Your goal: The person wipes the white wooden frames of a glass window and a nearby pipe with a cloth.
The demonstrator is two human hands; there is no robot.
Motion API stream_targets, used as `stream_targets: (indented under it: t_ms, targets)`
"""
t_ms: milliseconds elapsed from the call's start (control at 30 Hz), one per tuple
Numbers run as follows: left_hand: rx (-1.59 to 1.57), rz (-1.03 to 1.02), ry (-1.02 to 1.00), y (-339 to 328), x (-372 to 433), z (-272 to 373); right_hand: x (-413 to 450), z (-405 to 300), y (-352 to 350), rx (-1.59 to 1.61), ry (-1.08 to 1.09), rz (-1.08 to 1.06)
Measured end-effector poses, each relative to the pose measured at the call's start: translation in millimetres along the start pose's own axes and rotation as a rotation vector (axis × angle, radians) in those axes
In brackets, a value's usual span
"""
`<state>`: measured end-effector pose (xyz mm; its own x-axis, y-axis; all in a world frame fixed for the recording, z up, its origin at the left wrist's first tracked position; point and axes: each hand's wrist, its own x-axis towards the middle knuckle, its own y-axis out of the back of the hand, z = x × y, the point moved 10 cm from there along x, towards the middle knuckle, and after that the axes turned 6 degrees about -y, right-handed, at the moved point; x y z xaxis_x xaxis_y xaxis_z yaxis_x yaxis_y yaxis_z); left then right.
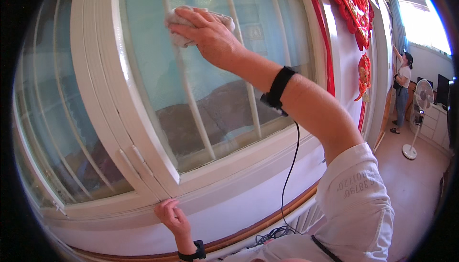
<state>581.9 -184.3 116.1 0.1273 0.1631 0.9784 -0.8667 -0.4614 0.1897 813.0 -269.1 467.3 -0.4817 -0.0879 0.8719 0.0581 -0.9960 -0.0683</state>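
Note:
My right hand [211, 36] presses a folded pale cloth [181, 40] flat against the upper part of a window pane [150, 79], with its fingers spread over the fabric. The pane sits in a white-painted frame [143, 111], and pale upright bars [197, 118] show behind the glass. Low down, my left hand [173, 217] rests against the ledge under the frame, near the hinges [140, 158]. Its fingers are loosely curled, and I see nothing in them. Each of my wrists or forearms wears a black strap [281, 86].
Beneath the ledge run a wooden rail [247, 228] and a white radiator [304, 222]. A black cable [287, 183] hangs from my right strap to a tangle below. Red ornaments [364, 72] hang right of the window. Farther off stand a white fan [416, 118] and another person [403, 79].

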Motion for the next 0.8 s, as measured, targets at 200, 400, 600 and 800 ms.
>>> stream_targets:
  t_ms: [200,400,600,800]
  targets:
    - [0.018,0.110,0.085,1.1,-2.2,-0.4,-44.7,246.2,78.0,-0.105,-0.487,-0.008]
    - [0.015,0.121,0.117,-6.3,-2.9,-3.7,-19.6,187.2,33.1,-0.154,-0.470,-0.085]
    - [0.012,0.175,0.176,-3.3,-4.9,-13.3,-17.8,14.9,14.2,0.117,0.335,0.009]
    - [0.006,0.208,0.147,-16.1,-3.2,-9.4,1.9,323.1,57.3,1.132,-0.502,0.055]
